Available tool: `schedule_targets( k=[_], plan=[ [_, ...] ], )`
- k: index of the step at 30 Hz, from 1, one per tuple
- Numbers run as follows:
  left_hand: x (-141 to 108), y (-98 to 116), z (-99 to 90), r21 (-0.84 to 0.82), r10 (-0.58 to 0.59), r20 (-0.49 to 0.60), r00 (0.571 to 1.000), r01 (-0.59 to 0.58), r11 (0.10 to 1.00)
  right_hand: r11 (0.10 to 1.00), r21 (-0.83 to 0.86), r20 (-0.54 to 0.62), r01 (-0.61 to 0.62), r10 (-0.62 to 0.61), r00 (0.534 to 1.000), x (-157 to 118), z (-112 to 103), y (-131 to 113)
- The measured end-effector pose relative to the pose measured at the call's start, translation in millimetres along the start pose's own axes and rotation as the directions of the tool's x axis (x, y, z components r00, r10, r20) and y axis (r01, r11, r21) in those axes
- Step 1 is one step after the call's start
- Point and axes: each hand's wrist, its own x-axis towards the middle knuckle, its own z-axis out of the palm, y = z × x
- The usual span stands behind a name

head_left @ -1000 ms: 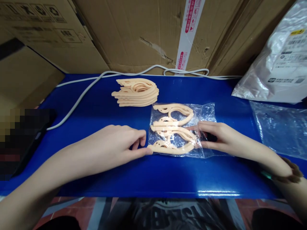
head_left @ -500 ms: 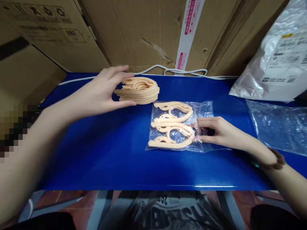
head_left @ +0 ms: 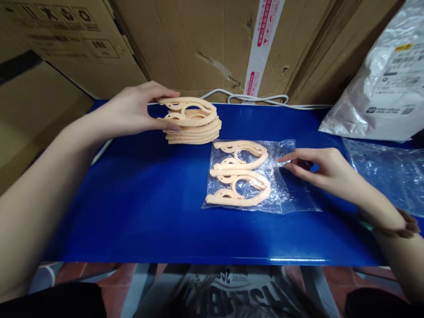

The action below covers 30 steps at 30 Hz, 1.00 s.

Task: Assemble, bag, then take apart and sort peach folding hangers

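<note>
At the worktop's (head_left: 149,221) rear, head view: left hand (head_left: 132,108), grip clamped on 1 hanger (head_left: 198,122) above the stack (head_left: 195,138); right hand (head_left: 331,170), fingertips slightly apart beside 2 visible hangers (head_left: 245,202) in 1 bag (head_left: 286,196). Snagging on the layers beneath, too overlapped to count, could topple the stack.

The hanger stack (head_left: 195,132) lies behind and left of the bagged hangers (head_left: 241,174).
</note>
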Motion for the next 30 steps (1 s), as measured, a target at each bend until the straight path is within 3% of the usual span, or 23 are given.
schedule_targets(
  k=[3, 5, 8, 12, 16, 22, 26, 30],
  plan=[
    [-14.5, 28.4, 2.5, -0.05, 0.141, -0.195, 0.971, -0.154, 0.987, 0.995, -0.099, -0.16, -0.035, 0.019, 0.987, -3.3, -0.5, -7.8],
    [-25.6, 54.3, 9.5, -0.015, 0.275, -0.249, 0.929, -0.288, 0.958, 0.992, -0.122, -0.283, -0.031, -0.005, 0.959, -5.2, 0.8, -13.9],
    [-41.2, 94.1, 27.5, -0.001, 0.435, -0.21, 0.875, -0.445, 0.895, 0.988, -0.153, -0.369, 0.02, -0.076, 0.926, -7.3, 3.6, -21.6],
    [-56.3, 127.0, 57.6, -0.115, 0.553, -0.159, 0.818, -0.572, 0.812, 0.966, -0.174, -0.232, 0.189, -0.227, 0.946, -8.5, 10.2, -29.2],
    [-67.9, 133.4, 83.2, -0.231, 0.599, -0.213, 0.772, -0.635, 0.737, 0.945, -0.163, -0.076, 0.283, -0.298, 0.951, -9.4, 21.2, -37.2],
    [-75.3, 130.5, 100.0, -0.291, 0.525, -0.163, 0.835, -0.549, 0.783, 0.936, -0.225, -0.016, 0.272, -0.282, 0.959, -11.3, 19.2, -37.1],
    [-69.0, 122.4, 103.1, -0.327, 0.481, -0.12, 0.868, -0.492, 0.807, 0.943, -0.28, 0.03, 0.179, -0.178, 0.984, -13.1, -3.2, -13.8],
    [-65.0, 112.5, 107.3, -0.343, 0.427, -0.068, 0.902, -0.423, 0.839, 0.978, -0.203, -0.002, 0.05, -0.051, 0.999, -18.8, -31.8, 18.3]
  ],
)
